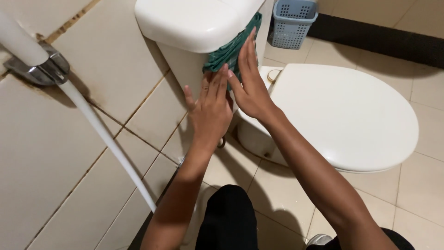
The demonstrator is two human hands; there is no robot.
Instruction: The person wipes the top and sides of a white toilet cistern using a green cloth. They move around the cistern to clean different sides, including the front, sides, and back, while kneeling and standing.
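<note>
Against white cistern [185, 69], both hands pressing green cloth [231, 51], blue basket [292, 23] behind

Soft, even indoor light; faint shadows under the arms, mild glare upper left, edges slightly curved.

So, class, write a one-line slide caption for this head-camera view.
Both hands, left hand and right hand, press a green cloth against the side of a white toilet tank.

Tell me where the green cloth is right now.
In the head view, the green cloth is at top centre, pressed against the side of the white toilet tank just under its lid, beneath the right hand, with the left hand just below.
</note>
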